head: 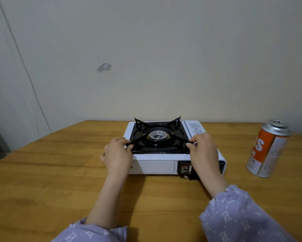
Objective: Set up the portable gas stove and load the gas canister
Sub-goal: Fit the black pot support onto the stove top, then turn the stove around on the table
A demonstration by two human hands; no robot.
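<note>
Both hands pinching pan support corners, canister right

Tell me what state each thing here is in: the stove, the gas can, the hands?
White portable gas stove: flat on the wooden table, unlit.
Black metal pan support: on the stove top, prongs up.
White canister compartment lid: closed.
Orange and silver gas canister: upright on the table, right of the stove, not loaded.
Left hand: pinching the support's near-left prong.
Right hand: pinching the near-right prong.
</note>
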